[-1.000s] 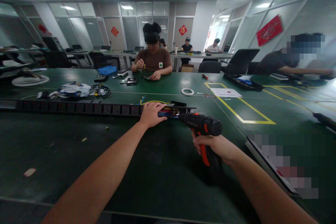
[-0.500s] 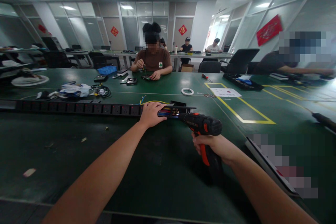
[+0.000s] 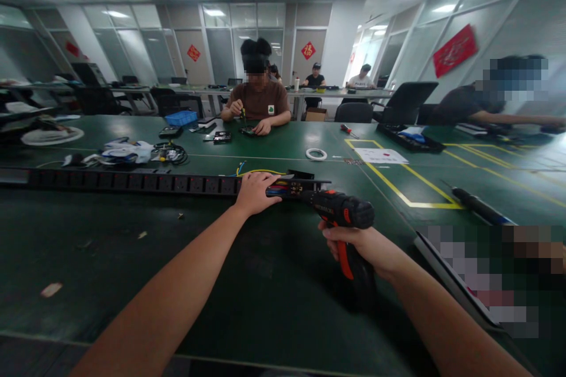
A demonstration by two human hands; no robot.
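Observation:
A long black power strip (image 3: 194,184) with a row of sockets lies across the table. My left hand (image 3: 257,193) is wrapped over it near its right end, fingers on the far side and thumb along the near side. Beside that hand the strip's open end shows coloured wires (image 3: 278,189) and small metal terminals (image 3: 296,187). My right hand (image 3: 349,238) is closed round the grip of a black and orange cordless drill (image 3: 340,207). The drill lies roughly level, its nose at the terminals. Whether its tip touches a screw is hidden.
Behind the strip are a cable bundle (image 3: 170,153), a white ring-shaped roll (image 3: 316,155) and a screwdriver (image 3: 347,129). To the right are yellow tape lines (image 3: 411,205), a paper sheet (image 3: 382,156) and a dark pen-shaped tool (image 3: 480,206). A co-worker (image 3: 256,100) sits opposite.
The dark pen-shaped tool at the right now lies further left, touching the yellow tape corner. My hands, the drill and the power strip have hardly moved.

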